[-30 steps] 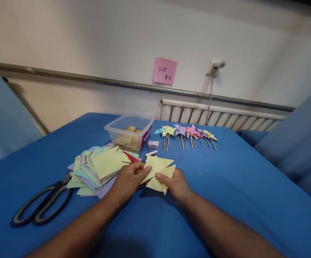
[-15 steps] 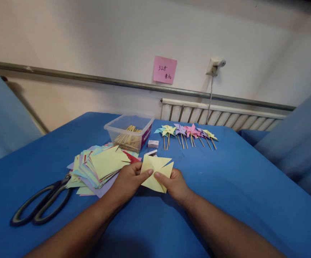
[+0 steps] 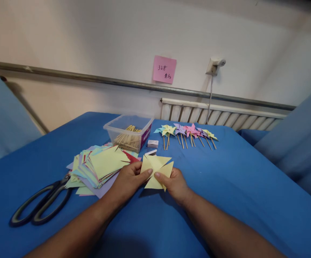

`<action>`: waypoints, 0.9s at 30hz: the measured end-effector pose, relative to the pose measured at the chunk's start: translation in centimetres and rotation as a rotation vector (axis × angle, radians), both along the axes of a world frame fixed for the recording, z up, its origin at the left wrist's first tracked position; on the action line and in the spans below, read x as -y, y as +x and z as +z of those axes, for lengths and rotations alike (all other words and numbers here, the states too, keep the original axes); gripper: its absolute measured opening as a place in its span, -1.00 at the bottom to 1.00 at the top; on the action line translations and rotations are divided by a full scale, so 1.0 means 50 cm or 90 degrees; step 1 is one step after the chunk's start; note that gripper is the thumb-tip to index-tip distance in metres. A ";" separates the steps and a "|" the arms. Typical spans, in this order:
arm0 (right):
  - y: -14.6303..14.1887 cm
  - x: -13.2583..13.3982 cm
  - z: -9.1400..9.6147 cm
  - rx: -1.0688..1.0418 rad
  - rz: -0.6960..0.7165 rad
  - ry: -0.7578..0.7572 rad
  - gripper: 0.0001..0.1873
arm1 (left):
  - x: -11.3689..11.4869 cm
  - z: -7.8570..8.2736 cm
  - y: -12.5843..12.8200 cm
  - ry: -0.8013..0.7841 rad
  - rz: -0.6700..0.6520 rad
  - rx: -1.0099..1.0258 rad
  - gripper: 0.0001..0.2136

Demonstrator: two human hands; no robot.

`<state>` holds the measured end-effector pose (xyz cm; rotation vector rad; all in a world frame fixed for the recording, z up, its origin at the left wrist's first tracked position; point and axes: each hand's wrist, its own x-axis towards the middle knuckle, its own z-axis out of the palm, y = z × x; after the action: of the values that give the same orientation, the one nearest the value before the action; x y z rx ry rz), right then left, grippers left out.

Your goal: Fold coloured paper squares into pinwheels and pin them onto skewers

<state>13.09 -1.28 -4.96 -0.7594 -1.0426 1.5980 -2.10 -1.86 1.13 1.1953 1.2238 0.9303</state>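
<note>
Between my hands, a square of yellow paper (image 3: 156, 164) is held just above the blue cloth, with slits cut from its corners toward the middle. My left hand (image 3: 131, 178) grips its left side, thumb on top. On the right side, my right hand (image 3: 177, 185) pinches it the same way, the thumb near the centre. The fingers beneath the paper are hidden. Left of my left hand lies a pile of coloured paper squares (image 3: 105, 163), some with slits at their corners. Large dark-handled scissors (image 3: 46, 200) rest by the pile, their blades covered by paper.
Behind the pile stands a clear plastic box (image 3: 117, 133) of short wooden sticks (image 3: 130, 138). A small box (image 3: 152, 143) sits beside it. Several finished paper pinwheels (image 3: 180, 129) on sticks lie in a row at the back of the blue table covering (image 3: 238, 186), before the radiator (image 3: 187, 111).
The lower flaps of the yellow paper have spread apart, so the slit at its lower left now shows. Both hands keep nearly the same place and grip.
</note>
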 end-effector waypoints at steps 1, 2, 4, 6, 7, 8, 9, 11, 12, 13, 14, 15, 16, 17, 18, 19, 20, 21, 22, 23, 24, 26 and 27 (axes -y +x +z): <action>0.000 0.000 -0.001 0.001 -0.001 -0.001 -0.57 | 0.000 0.001 0.000 -0.004 0.007 0.016 -0.69; 0.000 0.001 0.000 0.003 0.000 -0.001 -0.57 | -0.001 0.003 -0.001 -0.008 0.016 0.035 -0.69; -0.001 0.004 0.001 0.017 0.017 -0.002 -0.57 | -0.002 0.006 -0.004 -0.017 0.031 0.071 -0.67; -0.001 0.008 0.003 0.033 0.047 0.000 -0.57 | -0.005 0.007 -0.008 -0.026 0.047 0.090 -0.65; -0.001 0.009 0.003 0.041 0.059 0.000 -0.58 | -0.007 0.007 -0.011 -0.027 0.058 0.088 -0.65; -0.001 0.009 0.003 0.050 0.062 0.001 -0.59 | -0.009 0.006 -0.013 -0.026 0.071 0.081 -0.67; 0.000 0.008 0.002 0.059 0.057 0.002 -0.61 | -0.011 0.005 -0.014 -0.021 0.083 0.075 -0.70; 0.003 0.002 -0.001 0.069 0.024 -0.002 -0.65 | -0.014 0.005 -0.017 -0.010 0.103 0.066 -0.73; 0.006 -0.002 -0.003 0.065 0.000 -0.008 -0.66 | -0.015 0.006 -0.017 -0.007 0.110 0.061 -0.73; 0.008 -0.006 -0.004 0.053 -0.025 -0.017 -0.67 | -0.015 0.007 -0.017 -0.009 0.113 0.054 -0.73; 0.011 -0.009 -0.005 0.034 -0.045 -0.028 -0.67 | -0.015 0.010 -0.017 -0.013 0.113 0.044 -0.73; 0.014 -0.012 -0.005 0.012 -0.058 -0.042 -0.66 | -0.014 0.013 -0.017 -0.021 0.109 0.033 -0.73; 0.017 -0.014 -0.003 -0.010 -0.064 -0.056 -0.66 | -0.012 0.016 -0.016 -0.032 0.098 0.024 -0.72; 0.019 -0.015 -0.001 -0.029 -0.063 -0.068 -0.65 | -0.010 0.019 -0.016 -0.046 0.079 0.020 -0.72; 0.021 -0.015 0.002 -0.045 -0.060 -0.076 -0.65 | -0.008 0.022 -0.015 -0.059 0.052 0.020 -0.71; 0.023 -0.015 0.006 -0.057 -0.058 -0.082 -0.64 | -0.006 0.024 -0.014 -0.070 0.022 0.019 -0.70; 0.024 -0.014 0.009 -0.068 -0.061 -0.086 -0.64 | -0.004 0.026 -0.014 -0.077 -0.007 0.014 -0.72; 0.026 -0.014 0.013 -0.080 -0.068 -0.092 -0.63 | -0.002 0.027 -0.013 -0.079 -0.029 0.006 -0.74; 0.026 -0.014 0.016 -0.093 -0.075 -0.099 -0.63 | -0.001 0.027 -0.013 -0.075 -0.040 -0.007 -0.75; 0.027 -0.014 0.019 -0.110 -0.079 -0.105 -0.64 | 0.000 0.026 -0.012 -0.068 -0.041 -0.019 -0.75; 0.028 -0.014 0.021 -0.128 -0.078 -0.107 -0.64 | 0.000 0.025 -0.012 -0.059 -0.033 -0.027 -0.73; 0.029 -0.015 0.022 -0.156 -0.072 -0.097 -0.64 | -0.003 0.020 -0.012 -0.040 0.003 -0.028 -0.70; 0.029 -0.016 0.022 -0.159 -0.067 -0.086 -0.63 | -0.006 0.016 -0.012 -0.032 0.024 -0.023 -0.69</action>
<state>14.52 -0.50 -3.88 -0.6727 -0.7105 1.6349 -2.73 -1.57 1.93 1.1562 1.2951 0.9038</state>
